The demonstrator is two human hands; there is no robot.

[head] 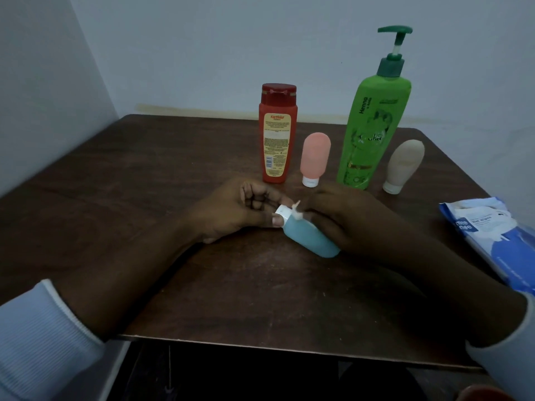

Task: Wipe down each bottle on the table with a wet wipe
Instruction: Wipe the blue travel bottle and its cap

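Note:
A small blue squeeze bottle (309, 237) with a white cap lies tilted between my hands at the table's middle. My left hand (234, 211) pinches its cap end with thumb and curled fingers. My right hand (344, 219) wraps the bottle's far side and presses a small scrap of white wet wipe (296, 211) against its neck. Behind stand a red bottle (277, 134), a pink squeeze bottle (314, 159) on its white cap, a tall green pump bottle (370, 125) and a beige squeeze bottle (404, 166) on its cap.
A blue and white wet wipe pack (498, 241) lies at the right edge of the dark wooden table (144, 180). Pale walls close in behind and on the left. The table's front edge runs near my forearms.

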